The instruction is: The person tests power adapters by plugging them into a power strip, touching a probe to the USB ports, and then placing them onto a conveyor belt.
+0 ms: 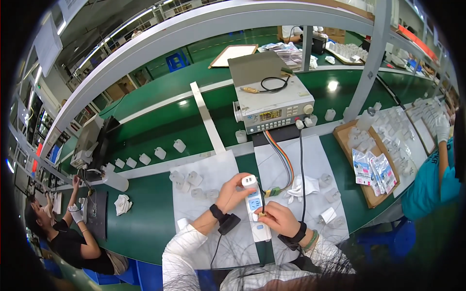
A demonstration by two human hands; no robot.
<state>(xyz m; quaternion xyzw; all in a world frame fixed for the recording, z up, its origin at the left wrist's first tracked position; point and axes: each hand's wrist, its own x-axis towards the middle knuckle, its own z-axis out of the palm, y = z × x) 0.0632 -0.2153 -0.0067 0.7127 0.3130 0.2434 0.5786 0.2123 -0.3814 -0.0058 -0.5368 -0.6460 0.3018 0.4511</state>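
Note:
A white USB wall charger (249, 181) with two ports on its face sits at the far end of a white power strip (261, 234) with blue socket areas. My left hand (232, 195) is closed around the charger, thumb and fingers on its sides. Over the strip's middle, my right hand (281, 218) pinches a small brass-coloured connector (262, 214) on a dark cable. Whether that connector touches the strip cannot be made out. Just beyond my right hand lies a green connector board (273, 191) joined to multicoloured wires (281, 153).
White chargers (193, 178) stand on paper sheets at both sides; others line the bench's far ledge. A bench instrument (272, 114) stands behind. A crumpled white cloth (303, 188) lies right, near a cardboard tray (383, 182). Co-workers sit left and right. A metal post (371, 72) rises at right.

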